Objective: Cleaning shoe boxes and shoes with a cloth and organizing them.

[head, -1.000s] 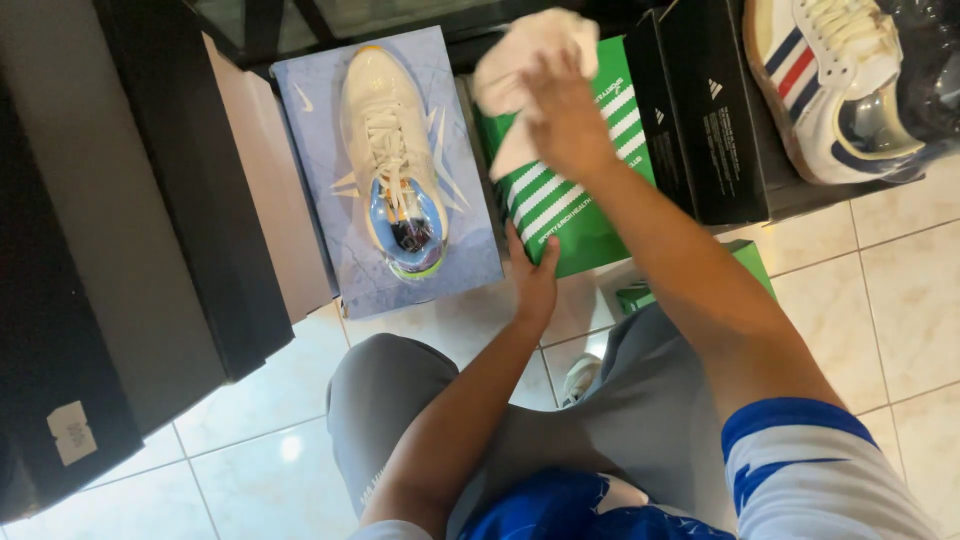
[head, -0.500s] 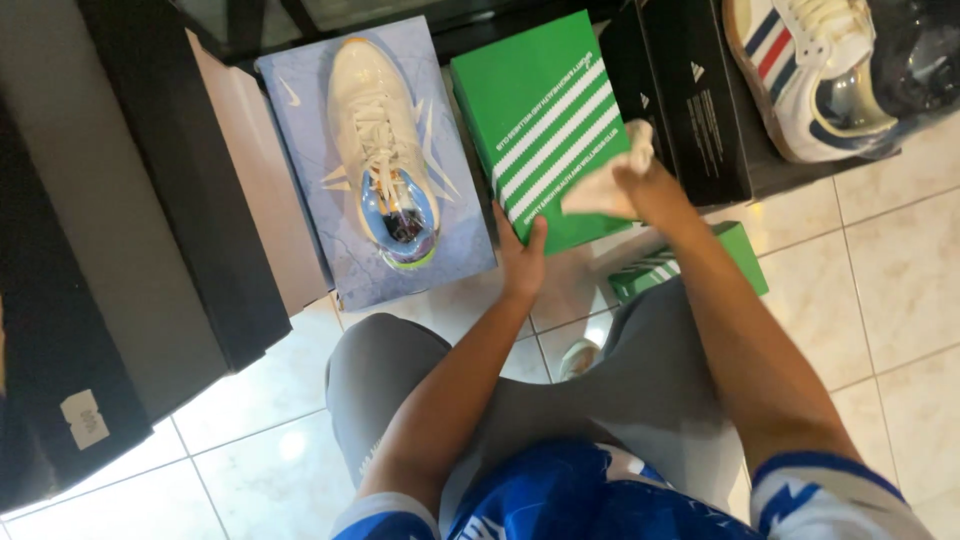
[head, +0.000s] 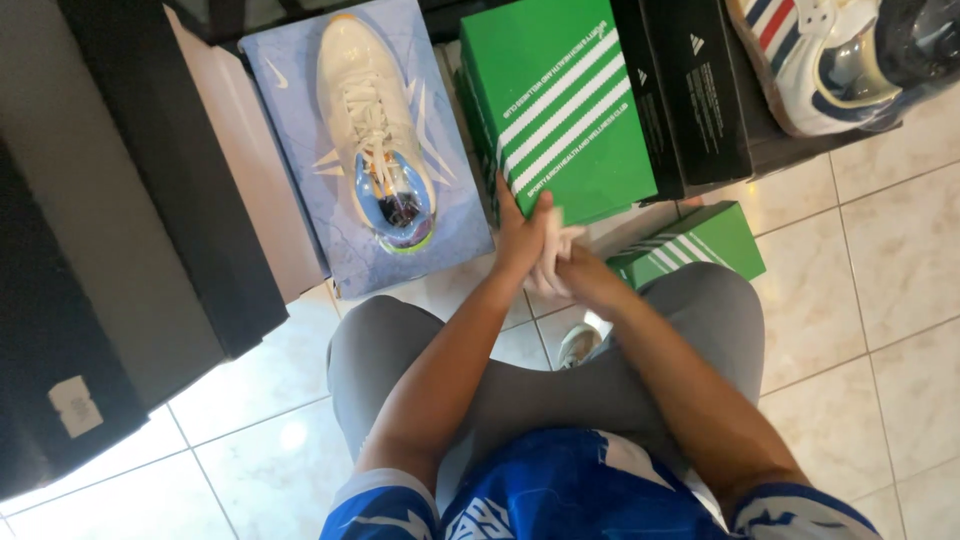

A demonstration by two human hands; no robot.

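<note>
White cloth [head: 556, 243] sits bunched between my two hands at the near edge of the green striped shoebox [head: 560, 105]. My left hand [head: 522, 236] presses against it, my right hand [head: 588, 281] is clenched around it, above my knees, beside the pale sneaker [head: 375, 125] on its blue box [head: 300, 120].

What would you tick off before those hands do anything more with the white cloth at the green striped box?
1. White cloth gripped by right hand: ok.
2. Left hand against the green striped cardboard box: ok.
3. Box lid closed: ok.
4. Cream lace-up sneaker resting flat on pale blue box: ok.
5. Box front clean: cannot tell.
</note>
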